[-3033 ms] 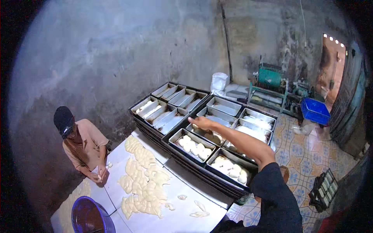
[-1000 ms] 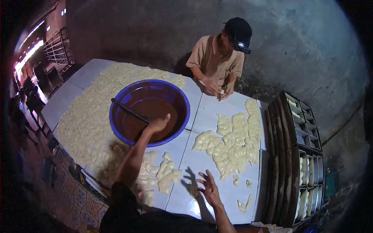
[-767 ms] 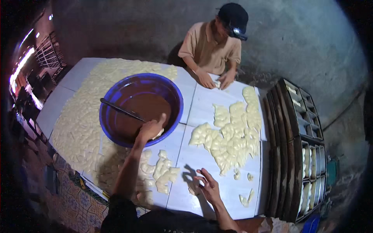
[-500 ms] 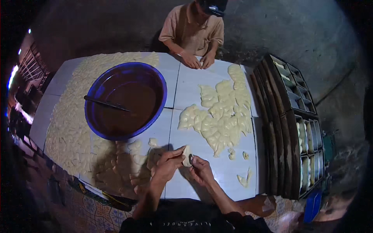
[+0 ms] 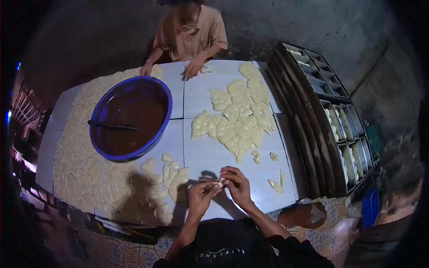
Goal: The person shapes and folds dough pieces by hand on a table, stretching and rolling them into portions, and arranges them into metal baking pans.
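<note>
A small piece of pale dough (image 5: 219,182) is pinched between my two hands above the near edge of the white table. My left hand (image 5: 201,196) has thumb and fingers closed on its left side. On the other side, my right hand (image 5: 237,186) bends its fingers over the dough, and they partly cover it. Flattened dough pieces (image 5: 175,178) lie on the table just left of my hands. Beyond my hands spreads a larger patch of overlapping dough pieces (image 5: 237,118). Whether a small tool is also in my right hand is hidden.
A blue basin (image 5: 166,120) of brown filling, with a dark-handled utensil (image 5: 111,125) in it, stands at left among many dough pieces (image 5: 76,165). Stacked trays (image 5: 308,120) with divided metal tins line the right side. Across the table, a co-worker (image 5: 190,38) has both hands at its edge.
The view has shifted. My hands have drawn together around the dough, and the dark tool seen in my right hand no longer shows. The co-worker's hands have moved apart, one toward the left-hand dough.
</note>
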A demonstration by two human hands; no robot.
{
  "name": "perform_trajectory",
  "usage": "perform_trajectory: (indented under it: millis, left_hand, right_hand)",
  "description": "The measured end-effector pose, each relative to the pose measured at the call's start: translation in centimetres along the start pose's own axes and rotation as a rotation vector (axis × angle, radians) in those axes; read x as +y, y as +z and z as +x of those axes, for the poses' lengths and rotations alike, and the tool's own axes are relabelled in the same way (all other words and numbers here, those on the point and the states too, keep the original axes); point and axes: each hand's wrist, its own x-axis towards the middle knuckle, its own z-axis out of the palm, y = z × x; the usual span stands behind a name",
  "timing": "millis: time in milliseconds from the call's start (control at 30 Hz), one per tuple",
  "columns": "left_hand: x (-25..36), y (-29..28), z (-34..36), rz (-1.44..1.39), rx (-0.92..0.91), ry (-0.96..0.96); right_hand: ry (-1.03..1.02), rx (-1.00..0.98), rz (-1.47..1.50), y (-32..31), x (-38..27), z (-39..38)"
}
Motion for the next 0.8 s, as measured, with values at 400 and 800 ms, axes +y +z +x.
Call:
perform_trajectory:
  millis: [400, 800]
  left_hand:
    - [-3.6, 0.6, -0.2, -0.036, -0.221, 0.024]
    - [-3.7, -3.5, 0.8, -0.170, 0.348, 0.135]
  right_hand:
    - [0.651, -0.201, 0.196, -2.3, 2.0, -3.7]
    - [0.361, 0.106, -0.200, -3.6, 4.8, -3.6]
